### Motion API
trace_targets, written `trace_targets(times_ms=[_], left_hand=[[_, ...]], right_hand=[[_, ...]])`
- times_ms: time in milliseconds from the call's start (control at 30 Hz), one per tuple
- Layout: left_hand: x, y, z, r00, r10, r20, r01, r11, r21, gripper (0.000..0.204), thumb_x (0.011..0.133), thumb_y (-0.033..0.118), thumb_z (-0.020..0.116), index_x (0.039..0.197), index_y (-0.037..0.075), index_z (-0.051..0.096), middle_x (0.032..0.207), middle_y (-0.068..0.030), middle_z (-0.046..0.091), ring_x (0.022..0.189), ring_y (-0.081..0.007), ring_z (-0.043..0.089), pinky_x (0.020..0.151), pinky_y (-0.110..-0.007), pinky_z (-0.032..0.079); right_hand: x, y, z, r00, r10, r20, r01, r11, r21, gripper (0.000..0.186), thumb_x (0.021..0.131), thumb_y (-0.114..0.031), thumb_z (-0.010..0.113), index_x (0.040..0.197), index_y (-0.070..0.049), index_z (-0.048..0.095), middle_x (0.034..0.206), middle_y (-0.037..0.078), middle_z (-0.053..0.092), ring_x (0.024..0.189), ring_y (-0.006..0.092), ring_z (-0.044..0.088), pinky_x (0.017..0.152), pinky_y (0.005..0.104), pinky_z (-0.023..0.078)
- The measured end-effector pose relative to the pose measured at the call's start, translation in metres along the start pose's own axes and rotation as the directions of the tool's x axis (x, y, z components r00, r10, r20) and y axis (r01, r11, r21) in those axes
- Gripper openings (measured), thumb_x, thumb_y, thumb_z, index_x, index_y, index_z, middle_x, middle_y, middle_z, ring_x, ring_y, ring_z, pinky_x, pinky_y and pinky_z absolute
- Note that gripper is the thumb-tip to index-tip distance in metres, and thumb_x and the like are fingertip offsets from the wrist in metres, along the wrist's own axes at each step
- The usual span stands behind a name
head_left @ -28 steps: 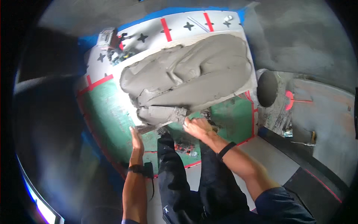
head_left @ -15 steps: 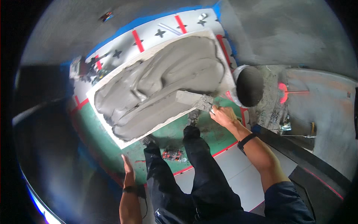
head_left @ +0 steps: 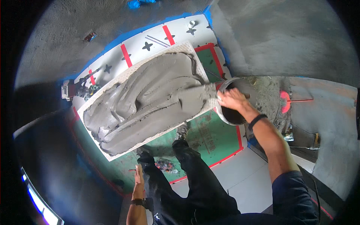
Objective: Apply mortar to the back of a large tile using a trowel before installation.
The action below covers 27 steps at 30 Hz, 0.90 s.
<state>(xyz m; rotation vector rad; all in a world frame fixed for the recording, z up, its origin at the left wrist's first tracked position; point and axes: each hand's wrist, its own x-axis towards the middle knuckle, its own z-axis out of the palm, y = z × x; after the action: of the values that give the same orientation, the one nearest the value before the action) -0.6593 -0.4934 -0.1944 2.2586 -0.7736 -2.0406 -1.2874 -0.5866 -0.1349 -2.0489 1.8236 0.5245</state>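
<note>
My right hand (head_left: 232,99) is closed round the handle of a flat trowel, just in front of the bucket's opening. The mortar-smeared trowel blade (head_left: 200,92) lies against the grey mortar (head_left: 150,90) near its right end. That mortar is spread in thick ridges over a large pale rectangular tile (head_left: 189,48), whose textured rim shows along the edges. My left hand (head_left: 138,178) hangs beside my left leg, fingers stretched out and holding nothing. The bucket (head_left: 227,117) stands close to the tile's right end, partly hidden by my right hand and forearm.
Beneath the tile is a green floor sheet (head_left: 210,138) edged with red tape. White tiles (head_left: 152,35) with dark crosses line the far side, with a small white cup (head_left: 191,24). A power tool (head_left: 69,90) stands left; a pink-red paddle-like tool (head_left: 285,101) lies right.
My right hand has moved the trowel right and slightly up, toward the tile's right end and the bucket. The view has shifted, and more green floor shows past the tile's far right corner.
</note>
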Motion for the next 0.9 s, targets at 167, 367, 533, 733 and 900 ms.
trace_targets(times_ms=[167,367,533,733,900], left_hand=[[-0.009,-0.025,-0.008,0.998,-0.009,-0.064,0.009,1.000,0.008,0.087,0.089,0.073,0.034,0.140,0.005,0.044,0.134,-0.0056,0.051,0.119,-0.0195,0.047,0.103,-0.033,0.032],[-0.031,0.028,0.040,0.986,-0.143,-0.079,0.150,0.985,0.083,0.083,0.091,0.070,0.035,0.131,0.000,0.049,0.129,-0.0083,0.049,0.111,-0.0189,0.043,0.096,-0.032,0.032],[-0.041,-0.004,-0.015,0.993,-0.039,-0.109,0.046,0.997,0.059,0.086,0.088,0.075,0.032,0.126,0.001,0.056,0.120,-0.0058,0.056,0.096,-0.0171,0.049,0.087,-0.031,0.037],[-0.031,0.026,0.042,0.999,0.051,0.003,-0.051,0.998,-0.026,0.086,0.092,0.068,0.037,0.139,-0.004,0.041,0.143,-0.0154,0.043,0.133,-0.0241,0.038,0.111,-0.035,0.026],[-0.022,0.000,0.016,0.999,0.017,0.043,-0.022,0.994,0.109,0.086,0.093,0.067,0.035,0.137,-0.007,0.043,0.140,-0.0177,0.046,0.133,-0.0241,0.040,0.111,-0.033,0.027]], right_hand=[[0.094,0.027,-0.030,0.991,-0.009,-0.133,0.011,1.000,0.017,0.033,0.086,-0.036,0.057,0.097,-0.005,0.057,0.073,0.020,0.066,0.069,0.0382,0.066,0.064,0.0490,0.052],[0.123,0.074,-0.043,0.976,0.107,-0.188,-0.044,0.949,0.313,0.036,0.089,-0.035,0.055,0.089,0.000,0.061,0.075,0.023,0.065,0.069,0.0398,0.065,0.065,0.0510,0.050],[0.078,0.007,-0.030,0.905,0.081,0.418,-0.424,0.254,0.869,0.037,0.092,-0.036,0.054,0.084,0.000,0.056,0.054,0.001,0.045,0.040,0.0114,0.038,0.037,0.0324,0.030],[-0.025,0.053,0.002,0.909,0.074,0.411,-0.380,0.556,0.739,0.034,0.092,-0.032,0.054,0.085,0.001,0.058,0.056,0.008,0.051,0.041,0.0169,0.046,0.042,0.0359,0.037],[-0.069,0.010,0.011,0.924,0.221,0.313,-0.381,0.625,0.682,0.045,0.089,-0.040,0.053,0.093,0.004,0.063,0.083,0.028,0.064,0.083,0.0435,0.063,0.072,0.0478,0.048]])
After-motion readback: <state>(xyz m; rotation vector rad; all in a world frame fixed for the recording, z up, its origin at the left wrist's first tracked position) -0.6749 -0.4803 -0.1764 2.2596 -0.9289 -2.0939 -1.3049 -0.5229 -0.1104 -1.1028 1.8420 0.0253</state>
